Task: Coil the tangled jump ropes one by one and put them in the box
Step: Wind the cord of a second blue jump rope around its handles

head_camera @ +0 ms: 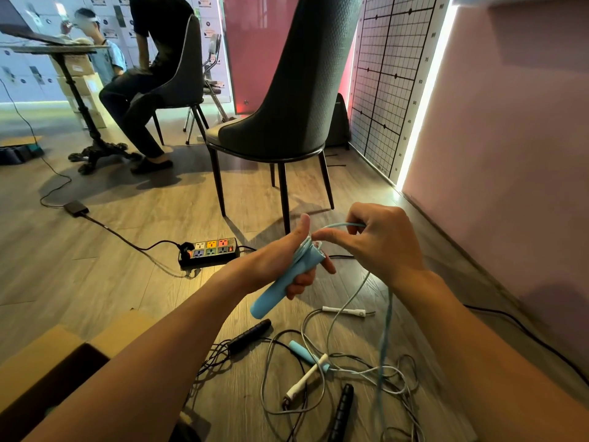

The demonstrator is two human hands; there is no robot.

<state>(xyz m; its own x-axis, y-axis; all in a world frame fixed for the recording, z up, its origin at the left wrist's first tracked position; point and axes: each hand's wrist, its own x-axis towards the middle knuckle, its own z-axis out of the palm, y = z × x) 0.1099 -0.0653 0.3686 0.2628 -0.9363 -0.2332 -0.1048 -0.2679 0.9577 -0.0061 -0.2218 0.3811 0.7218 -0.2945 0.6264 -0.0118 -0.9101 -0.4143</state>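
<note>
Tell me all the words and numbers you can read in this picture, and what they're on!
"50" and "60": on the number scale along the edge of the grid board by the wall; the other numbers there are too blurred to read.
Lockers at the back: stickers too small to read.
Power strip: no readable text.
Blue jump rope handle in the left hand: no text visible.

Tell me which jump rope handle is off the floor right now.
The large light-blue handle, gripped in the left hand. All the others, black, white and small blue, lie on the wooden floor in the tangle.
</note>
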